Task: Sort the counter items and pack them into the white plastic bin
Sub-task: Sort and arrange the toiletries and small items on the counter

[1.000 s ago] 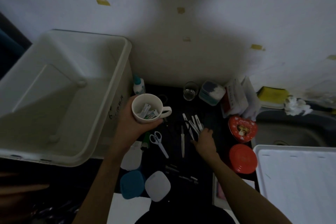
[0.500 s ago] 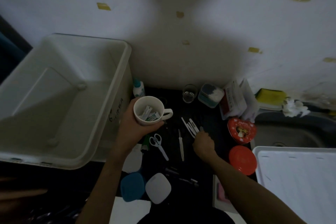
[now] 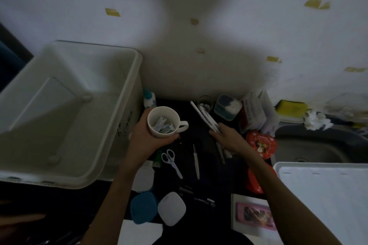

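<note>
Here, mug (image 3: 163,121): held upright by left hand (image 3: 148,139), beside the bin (image 3: 119,117).
Right hand (image 3: 227,138): pinching white sticks (image 3: 203,116).
Sticks' axis: slanting up-left toward mug, just apart.

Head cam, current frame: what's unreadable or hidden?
- Dark marks on the white plastic bin: too dim and small to read.
- Small packets in the white ceramic mug, held by the left hand: labels unreadable.
- Thin white sticks in the right hand: blurred, type unclear.
- Round orange lid: partly behind the right forearm.
</note>
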The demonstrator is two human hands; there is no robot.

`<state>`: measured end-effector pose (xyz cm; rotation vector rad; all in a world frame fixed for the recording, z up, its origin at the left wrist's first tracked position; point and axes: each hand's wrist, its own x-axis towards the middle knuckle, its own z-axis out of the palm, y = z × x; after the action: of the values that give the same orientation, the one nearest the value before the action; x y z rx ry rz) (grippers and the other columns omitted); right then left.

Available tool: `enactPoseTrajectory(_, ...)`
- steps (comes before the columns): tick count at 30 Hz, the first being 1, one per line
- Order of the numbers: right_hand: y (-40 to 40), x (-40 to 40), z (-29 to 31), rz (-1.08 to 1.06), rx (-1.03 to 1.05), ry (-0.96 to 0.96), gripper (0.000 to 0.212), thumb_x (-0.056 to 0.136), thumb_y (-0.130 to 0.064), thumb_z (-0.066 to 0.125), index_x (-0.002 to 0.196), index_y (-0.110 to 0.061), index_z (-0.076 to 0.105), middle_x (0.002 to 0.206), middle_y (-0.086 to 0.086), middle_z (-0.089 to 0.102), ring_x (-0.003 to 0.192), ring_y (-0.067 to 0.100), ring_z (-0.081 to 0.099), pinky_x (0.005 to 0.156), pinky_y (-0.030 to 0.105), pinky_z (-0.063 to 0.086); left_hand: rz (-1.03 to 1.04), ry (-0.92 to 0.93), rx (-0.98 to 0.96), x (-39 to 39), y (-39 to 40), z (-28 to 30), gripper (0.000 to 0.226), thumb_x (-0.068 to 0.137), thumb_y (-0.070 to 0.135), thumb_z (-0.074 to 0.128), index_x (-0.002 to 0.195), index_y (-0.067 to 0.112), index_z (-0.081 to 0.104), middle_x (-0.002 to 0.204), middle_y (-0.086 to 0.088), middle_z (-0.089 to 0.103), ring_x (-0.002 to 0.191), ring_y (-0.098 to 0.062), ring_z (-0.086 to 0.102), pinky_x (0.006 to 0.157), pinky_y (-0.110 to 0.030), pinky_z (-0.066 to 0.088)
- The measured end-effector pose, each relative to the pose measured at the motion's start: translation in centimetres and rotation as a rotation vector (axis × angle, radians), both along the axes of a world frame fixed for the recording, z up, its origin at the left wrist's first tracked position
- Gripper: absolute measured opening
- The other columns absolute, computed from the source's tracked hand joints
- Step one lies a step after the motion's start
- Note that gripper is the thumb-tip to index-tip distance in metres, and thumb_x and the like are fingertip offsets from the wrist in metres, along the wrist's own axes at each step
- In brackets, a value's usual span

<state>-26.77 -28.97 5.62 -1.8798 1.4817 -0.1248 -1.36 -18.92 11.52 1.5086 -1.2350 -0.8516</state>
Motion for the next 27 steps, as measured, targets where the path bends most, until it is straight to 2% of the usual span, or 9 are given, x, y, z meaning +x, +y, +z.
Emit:
enactPoseTrajectory(3, -0.9, 1.2, 5.0, 0.103, -0.124, -0.108, 0.019, 0.099, -0.031, 0.053, 0.088, -0.018, 0.046, 0.070, -0.006, 0.052, 0.062, 0.010, 0.051, 0.057, 0.028, 0.035, -0.022, -0.021, 0.002, 0.0, -0.3, -0.2, 0.071, 0.063, 0.013, 0.091, 0.117, 0.037, 0.052, 0.114, 0.024, 0.060, 0.109, 0.007, 0.056, 0.087, -0.009, 0.046)
enactPoseTrajectory(5, -1.5, 2.0, 8.1, 0.227, -0.162, -0.108, 0.020, 0.099, -0.031, 0.052, 0.097, -0.012, 0.049, 0.070, -0.003, 0.057, 0.060, 0.009, 0.055, 0.058, 0.028, 0.040, -0.038, -0.019, 0.003, 0.0, -0.5, -0.4, 0.071, 0.062, 0.011, 0.091, 0.118, 0.035, 0.053, 0.112, 0.027, 0.061, 0.109, 0.006, 0.057, 0.087, -0.009, 0.046)
enactPoseTrajectory(9, -2.3, 3.4, 12.6, 0.512, -0.265, 0.078, 0.024, 0.097, -0.042, 0.053, 0.101, -0.019, 0.051, 0.079, -0.004, 0.056, 0.072, 0.022, 0.060, 0.066, 0.038, 0.048, -0.037, 0.013, -0.008, 0.2, -0.8, -0.8, 0.070, 0.061, 0.009, 0.091, 0.120, 0.022, 0.056, 0.114, 0.015, 0.064, 0.110, -0.004, 0.060, 0.089, -0.021, 0.051)
enactPoseTrajectory(12, -2.7, 4.5, 14.8, 0.657, -0.246, 0.221, 0.023, 0.094, -0.044, 0.058, 0.103, -0.023, 0.059, 0.090, -0.004, 0.062, 0.085, 0.021, 0.061, 0.075, 0.039, 0.050, -0.047, 0.049, -0.007, 0.5, -0.8, -1.2, 0.072, 0.062, 0.008, 0.091, 0.122, 0.024, 0.056, 0.118, 0.010, 0.065, 0.113, -0.009, 0.062, 0.091, -0.029, 0.053)
enactPoseTrajectory(14, -2.6, 5.8, 15.8, 0.739, -0.239, 0.337, 0.020, 0.092, -0.040, 0.061, 0.105, -0.025, 0.062, 0.094, -0.005, 0.065, 0.086, 0.017, 0.060, 0.078, 0.038, 0.051, -0.055, 0.060, 0.009, 0.7, -0.6, -1.2, 0.071, 0.063, 0.009, 0.090, 0.122, 0.029, 0.055, 0.117, 0.017, 0.064, 0.113, -0.006, 0.061, 0.090, -0.025, 0.053)
enactPoseTrajectory(17, -2.5, 8.1, 16.6, 0.838, -0.279, 0.441, 0.014, 0.090, -0.030, 0.065, 0.101, -0.022, 0.066, 0.086, -0.007, 0.065, 0.078, 0.012, 0.059, 0.075, 0.037, 0.051, -0.086, 0.051, 0.042, 0.6, -0.5, -1.0, 0.071, 0.062, 0.017, 0.090, 0.121, 0.033, 0.054, 0.114, 0.026, 0.063, 0.110, 0.000, 0.061, 0.087, -0.018, 0.053)
enactPoseTrajectory(21, -2.7, 10.9, 17.3, 0.922, -0.293, 0.455, 0.014, 0.084, -0.030, 0.069, 0.097, -0.025, 0.068, 0.084, -0.005, 0.070, 0.073, 0.012, 0.064, 0.068, 0.032, 0.053, -0.134, 0.055, 0.068, 0.3, -0.4, -1.0, 0.077, 0.062, 0.029, 0.091, 0.128, 0.029, 0.052, 0.122, 0.016, 0.062, 0.114, -0.006, 0.061, 0.091, -0.028, 0.055)
enactPoseTrajectory(23, -2.9, 11.7, 18.4, 0.953, -0.315, 0.454, 0.019, 0.085, -0.033, 0.070, 0.102, -0.024, 0.067, 0.086, -0.003, 0.070, 0.072, 0.013, 0.065, 0.068, 0.030, 0.054, -0.140, 0.073, 0.067, 0.1, -0.3, -1.0, 0.076, 0.065, 0.024, 0.090, 0.130, 0.028, 0.051, 0.123, 0.016, 0.062, 0.114, -0.005, 0.061, 0.092, -0.031, 0.055)
enactPoseTrajectory(27, -3.0, 11.5, 20.7, 0.905, -0.289, 0.245, 0.035, 0.081, -0.039, 0.075, 0.113, -0.027, 0.065, 0.092, -0.004, 0.071, 0.081, 0.012, 0.067, 0.073, 0.025, 0.053, -0.145, 0.164, 0.078, -0.1, -0.2, -0.8, 0.073, 0.068, 0.013, 0.088, 0.131, 0.025, 0.052, 0.123, 0.009, 0.064, 0.114, -0.011, 0.063, 0.092, -0.038, 0.056)
